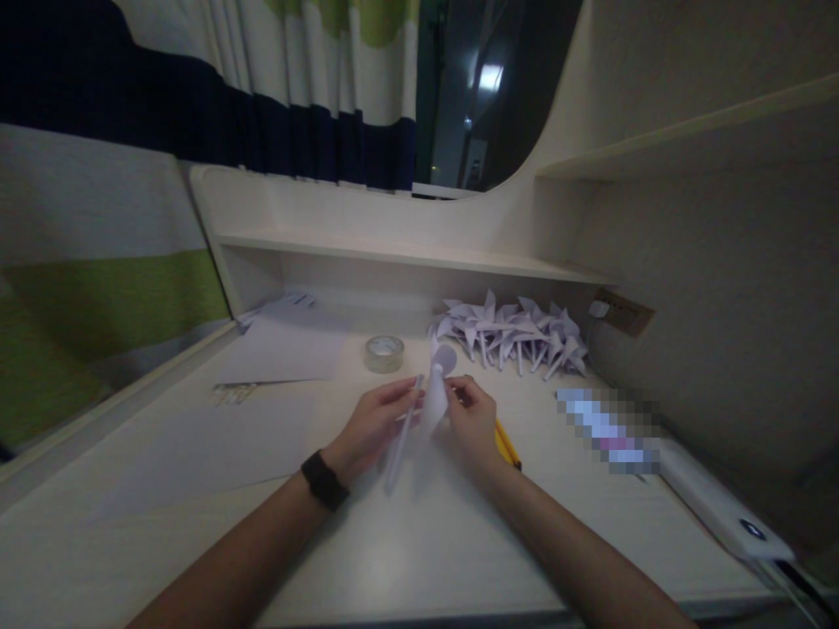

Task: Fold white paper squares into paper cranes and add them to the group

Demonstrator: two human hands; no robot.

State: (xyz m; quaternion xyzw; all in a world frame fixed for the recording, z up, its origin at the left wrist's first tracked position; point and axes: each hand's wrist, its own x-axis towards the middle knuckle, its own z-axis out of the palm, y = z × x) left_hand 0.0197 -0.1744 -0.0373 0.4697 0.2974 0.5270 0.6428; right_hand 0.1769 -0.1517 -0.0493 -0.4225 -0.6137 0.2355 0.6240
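Note:
Between the fingers of my left hand (373, 425), which wears a black wristband, is a thin white paper stick (399, 450) slanting down toward me. My right hand (473, 421) pinches the edge of a white paper pinwheel (433, 397), seen nearly edge-on just right of the stick. Whether stick and pinwheel are joined, I cannot tell; part of both is blurred. Partly hidden under my right wrist lies a yellow and black tool (507, 444). Beyond my left hand a roll of clear tape (384, 356) lies flat on the table.
Finished-looking paper pinwheels (515, 332) are heaped at the back right below a shelf (386, 252). White paper sheets (281, 342) lie at left, beside small thin pieces (234, 393). At right are a pixelated, phone-like object (606, 430) and a long white device (717, 502).

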